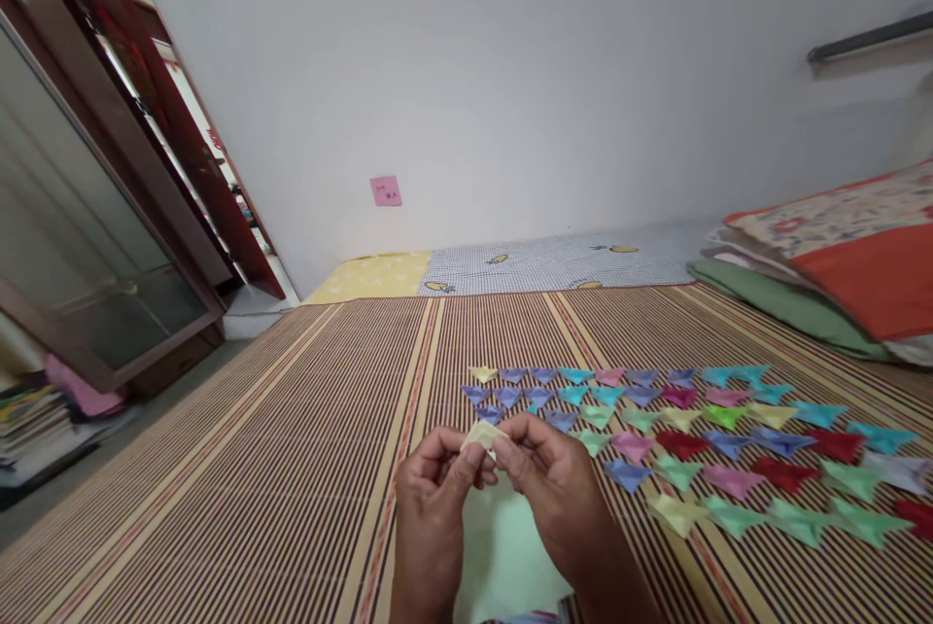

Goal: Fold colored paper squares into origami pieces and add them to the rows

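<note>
A small pale yellow folded paper (482, 434) is pinched between my two hands, low in the middle of the view. My left hand (435, 507) grips its left side between thumb and fingers. On its right side, the thumb and fingers of my right hand (554, 483) are closed. Under my hands lies a pale green sheet or board (502, 546), partly hidden by them. Just beyond and to the right, rows of folded paper pieces (681, 446) in blue, green, red, pink and yellow rest on the striped mat (292, 468).
Stacked pillows (867, 264) and a green cushion (783, 308) sit at the right. Along the wall runs a patterned cloth (539, 264). A pink note (386, 190) is stuck to the wall. At the left stand a glass-panelled door (94, 206) and a pile of books (33, 430).
</note>
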The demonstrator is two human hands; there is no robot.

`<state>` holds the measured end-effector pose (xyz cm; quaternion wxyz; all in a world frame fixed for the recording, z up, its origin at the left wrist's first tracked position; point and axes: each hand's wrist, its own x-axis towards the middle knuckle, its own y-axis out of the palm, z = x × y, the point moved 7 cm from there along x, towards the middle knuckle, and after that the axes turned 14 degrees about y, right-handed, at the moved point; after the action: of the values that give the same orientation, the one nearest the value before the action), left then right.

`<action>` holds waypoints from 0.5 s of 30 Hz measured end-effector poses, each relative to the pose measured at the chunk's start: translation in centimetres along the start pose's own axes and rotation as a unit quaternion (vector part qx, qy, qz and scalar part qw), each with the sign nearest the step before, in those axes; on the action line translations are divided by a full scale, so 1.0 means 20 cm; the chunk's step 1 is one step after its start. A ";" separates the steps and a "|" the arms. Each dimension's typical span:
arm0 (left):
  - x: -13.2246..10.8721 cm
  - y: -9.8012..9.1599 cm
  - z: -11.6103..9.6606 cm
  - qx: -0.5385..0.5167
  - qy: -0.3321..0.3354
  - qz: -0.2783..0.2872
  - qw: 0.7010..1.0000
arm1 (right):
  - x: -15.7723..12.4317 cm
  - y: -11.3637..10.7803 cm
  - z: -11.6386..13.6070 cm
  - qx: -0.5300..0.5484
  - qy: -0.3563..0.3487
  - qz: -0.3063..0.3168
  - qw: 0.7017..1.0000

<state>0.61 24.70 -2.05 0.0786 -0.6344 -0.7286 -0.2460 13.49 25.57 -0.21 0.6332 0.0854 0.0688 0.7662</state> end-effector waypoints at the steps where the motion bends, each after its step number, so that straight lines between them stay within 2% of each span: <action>1: 0.00 0.00 0.00 -0.012 0.003 0.000 1.000 | 0.00 0.00 0.01 0.002 -0.007 0.002 1.000; 4: 0.00 0.02 0.01 -0.030 0.000 0.004 1.000 | 0.01 0.01 0.01 0.012 -0.017 0.007 1.000; 9: 0.02 0.01 0.01 0.000 -0.017 0.007 1.000 | 0.02 0.01 -0.01 0.009 -0.007 0.011 1.000; 15: 0.00 0.00 -0.02 0.035 0.004 0.014 0.999 | 0.01 0.01 -0.02 -0.019 0.001 0.019 1.000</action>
<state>0.47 24.52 -1.61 0.1071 -0.6403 -0.7276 -0.2217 13.25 25.65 -0.48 0.6200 0.0741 0.0535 0.7792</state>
